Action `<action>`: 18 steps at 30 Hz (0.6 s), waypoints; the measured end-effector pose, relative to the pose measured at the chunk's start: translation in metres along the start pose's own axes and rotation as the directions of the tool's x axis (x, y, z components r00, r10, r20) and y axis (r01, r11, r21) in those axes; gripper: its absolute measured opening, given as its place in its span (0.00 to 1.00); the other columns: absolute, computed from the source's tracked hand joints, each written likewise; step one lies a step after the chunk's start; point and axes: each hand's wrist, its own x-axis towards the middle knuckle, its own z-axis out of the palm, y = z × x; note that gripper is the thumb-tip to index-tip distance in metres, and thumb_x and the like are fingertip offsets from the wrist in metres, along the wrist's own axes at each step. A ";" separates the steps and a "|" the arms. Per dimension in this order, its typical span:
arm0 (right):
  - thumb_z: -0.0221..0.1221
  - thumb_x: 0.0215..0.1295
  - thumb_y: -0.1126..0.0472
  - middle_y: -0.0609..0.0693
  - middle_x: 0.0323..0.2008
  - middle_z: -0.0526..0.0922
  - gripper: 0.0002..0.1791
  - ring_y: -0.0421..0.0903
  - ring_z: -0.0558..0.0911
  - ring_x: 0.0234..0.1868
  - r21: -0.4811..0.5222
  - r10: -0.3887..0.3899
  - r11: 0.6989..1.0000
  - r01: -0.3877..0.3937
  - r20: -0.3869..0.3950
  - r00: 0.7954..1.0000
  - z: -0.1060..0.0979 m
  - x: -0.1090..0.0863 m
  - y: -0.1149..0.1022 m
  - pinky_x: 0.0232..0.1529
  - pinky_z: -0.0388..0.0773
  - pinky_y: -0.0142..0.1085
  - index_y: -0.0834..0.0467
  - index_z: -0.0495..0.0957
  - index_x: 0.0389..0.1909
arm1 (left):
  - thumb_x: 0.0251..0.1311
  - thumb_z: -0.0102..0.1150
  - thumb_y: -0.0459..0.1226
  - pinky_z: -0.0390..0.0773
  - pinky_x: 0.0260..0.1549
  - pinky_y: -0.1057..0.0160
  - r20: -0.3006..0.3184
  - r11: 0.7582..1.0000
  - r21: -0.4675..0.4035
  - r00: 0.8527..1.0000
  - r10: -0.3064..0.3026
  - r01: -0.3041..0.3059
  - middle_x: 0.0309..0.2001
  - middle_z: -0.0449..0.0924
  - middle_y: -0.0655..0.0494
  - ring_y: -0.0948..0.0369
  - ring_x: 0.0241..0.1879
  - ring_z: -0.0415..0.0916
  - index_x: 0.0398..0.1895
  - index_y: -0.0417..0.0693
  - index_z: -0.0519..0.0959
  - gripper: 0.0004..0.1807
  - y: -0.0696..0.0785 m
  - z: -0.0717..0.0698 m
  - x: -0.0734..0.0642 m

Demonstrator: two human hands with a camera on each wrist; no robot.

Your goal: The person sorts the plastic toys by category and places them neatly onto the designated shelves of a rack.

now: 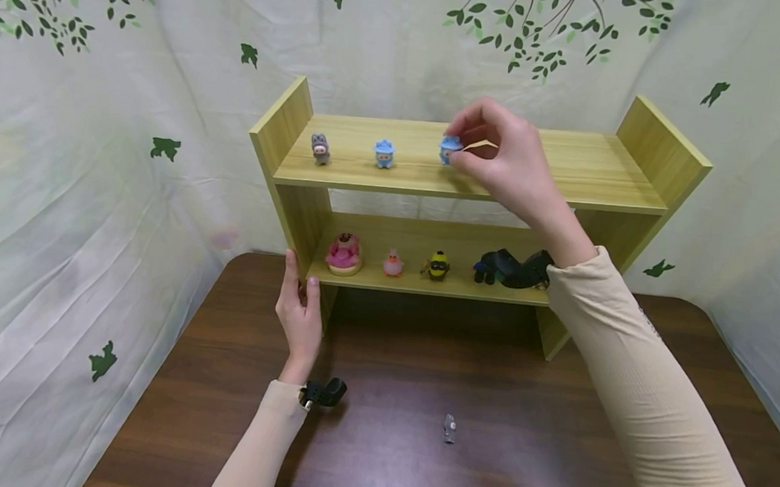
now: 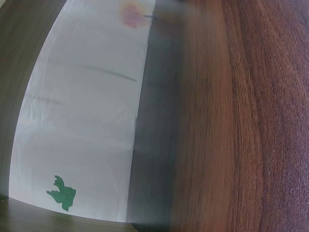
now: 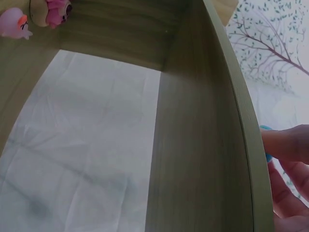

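Observation:
My right hand [image 1: 506, 150] pinches a small blue-hatted figurine [image 1: 448, 149] between thumb and fingers at the upper board of a wooden shelf [image 1: 569, 169]. In the right wrist view, fingers and a sliver of blue show past the board's edge. To its left on that board stand a similar blue-hatted figurine [image 1: 384, 154] and a grey figurine [image 1: 320, 149]. My left hand [image 1: 301, 316] rests at the shelf's left side panel, fingers extended upward and thumb at the lower board's front corner. The left wrist view does not show this hand.
On the lower board stand a pink bear figurine [image 1: 344, 256], a pink duck figurine [image 1: 392, 264] and a yellow-and-black figurine [image 1: 438, 266]. The right wrist's black camera [image 1: 516, 269] overlaps that board's right part. A small grey figurine [image 1: 449, 429] lies on the brown table [image 1: 376, 466].

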 end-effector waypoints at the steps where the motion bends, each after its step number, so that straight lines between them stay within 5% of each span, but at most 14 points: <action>1: 0.60 0.58 0.75 0.55 0.39 0.78 0.10 0.47 0.78 0.42 -0.007 0.004 1.000 -0.004 0.003 1.000 -0.001 0.000 0.000 0.45 0.76 0.34 0.67 0.75 0.41 | 0.63 0.50 0.20 0.61 0.39 0.67 0.000 1.000 0.000 1.000 0.000 0.000 0.64 0.66 0.38 0.50 0.39 0.66 0.72 0.49 0.60 0.35 0.000 0.000 0.000; 12: 0.60 0.58 0.75 0.55 0.39 0.78 0.10 0.46 0.78 0.43 -0.084 0.029 0.996 -0.027 0.026 0.999 -0.007 0.001 0.005 0.45 0.76 0.34 0.67 0.74 0.41 | 0.62 0.50 0.19 0.60 0.33 0.68 -0.003 1.000 0.005 1.000 0.005 -0.005 0.62 0.68 0.37 0.56 0.31 0.61 0.73 0.52 0.61 0.37 0.000 0.000 0.000; 18: 0.60 0.59 0.75 0.54 0.39 0.77 0.10 0.45 0.78 0.42 -0.133 0.045 0.990 -0.040 0.039 0.998 -0.008 0.000 0.008 0.44 0.75 0.34 0.66 0.74 0.41 | 0.62 0.50 0.20 0.62 0.37 0.70 0.001 1.000 0.010 1.000 -0.004 0.003 0.64 0.66 0.37 0.55 0.39 0.65 0.73 0.52 0.60 0.36 0.001 0.000 0.000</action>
